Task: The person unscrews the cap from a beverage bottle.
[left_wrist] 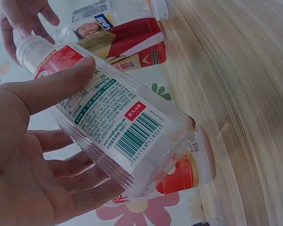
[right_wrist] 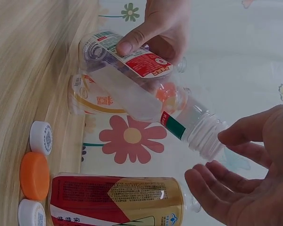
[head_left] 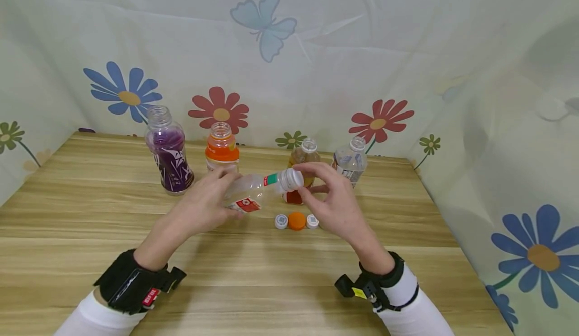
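My left hand (head_left: 205,200) grips a clear plastic bottle (head_left: 249,190) with a red and white label, tilted so that its neck points right. In the left wrist view, the thumb lies across the labelled side of the bottle (left_wrist: 118,117). At the bottle's ridged neck (right_wrist: 205,136) is my right hand (head_left: 332,200). In the right wrist view, the thumb of this hand (right_wrist: 254,165) is by the rim, and the other fingers are loosely bent around the mouth. Whether a cap sits on the neck is hard to tell.
Along the back stand uncapped bottles: a purple one (head_left: 169,160), an orange one (head_left: 221,152), an amber one (right_wrist: 118,200) with a red and gold label, and a clear one (head_left: 350,161). Two white caps (head_left: 281,221) flank an orange cap (head_left: 297,221) on the wooden table (head_left: 271,286).
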A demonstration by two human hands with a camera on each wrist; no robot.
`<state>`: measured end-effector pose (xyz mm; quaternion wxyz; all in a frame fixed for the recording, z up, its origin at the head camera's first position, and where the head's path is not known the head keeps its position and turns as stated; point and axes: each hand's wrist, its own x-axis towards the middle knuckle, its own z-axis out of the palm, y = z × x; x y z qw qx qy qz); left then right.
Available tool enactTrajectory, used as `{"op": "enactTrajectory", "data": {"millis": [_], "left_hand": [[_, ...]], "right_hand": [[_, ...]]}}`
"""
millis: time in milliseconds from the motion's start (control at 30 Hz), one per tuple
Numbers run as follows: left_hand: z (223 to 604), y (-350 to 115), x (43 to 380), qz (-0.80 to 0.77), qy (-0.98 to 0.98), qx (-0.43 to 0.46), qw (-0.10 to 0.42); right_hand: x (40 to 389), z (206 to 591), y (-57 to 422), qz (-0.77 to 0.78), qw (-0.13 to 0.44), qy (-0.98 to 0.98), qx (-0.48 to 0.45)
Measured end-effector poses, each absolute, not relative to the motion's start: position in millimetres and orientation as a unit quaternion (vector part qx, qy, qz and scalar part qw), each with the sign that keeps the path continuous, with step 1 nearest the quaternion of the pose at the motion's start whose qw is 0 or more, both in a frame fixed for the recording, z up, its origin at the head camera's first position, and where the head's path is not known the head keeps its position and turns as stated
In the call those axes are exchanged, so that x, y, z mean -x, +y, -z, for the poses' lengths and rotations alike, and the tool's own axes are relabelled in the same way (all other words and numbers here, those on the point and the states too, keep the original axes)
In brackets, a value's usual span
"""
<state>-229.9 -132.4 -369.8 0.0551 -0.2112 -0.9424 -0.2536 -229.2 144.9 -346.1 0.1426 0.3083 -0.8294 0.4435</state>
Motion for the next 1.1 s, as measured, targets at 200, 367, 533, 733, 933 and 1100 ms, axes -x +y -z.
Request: {"op": "enactTrajectory", "data": {"millis": [200,367,533,733,933,1100], "left_hand": [[369.6,-132.5,229.9,0.254,-0.942,0.211,0.056],[369.3,-132.3,229.0,0.254,-0.941,0.216,0.06],[369.2,-131.7,228.4,0.255,-0.941,0.216,0.058],[369.6,-132.3,228.2,0.255,-0.94,0.217,0.062],[370.5,-132.1,228.8,0.255,-0.939,0.221,0.065],[370.8,-131.8,229.3,0.261,-0.938,0.221,0.061]], "right_hand": [[228.7,345.8,145.7,-0.449,0.127,-0.834,-0.294],[230.0,346.8,145.1,-0.45,0.128,-0.84,-0.276],[230.2,347.2,144.3,-0.448,0.126,-0.841,-0.276],[229.7,346.7,143.5,-0.451,0.125,-0.832,-0.299],[231.0,347.4,144.4,-0.458,0.125,-0.82,-0.321],[230.6,346.0,144.9,-0.46,0.127,-0.815,-0.328]]}}
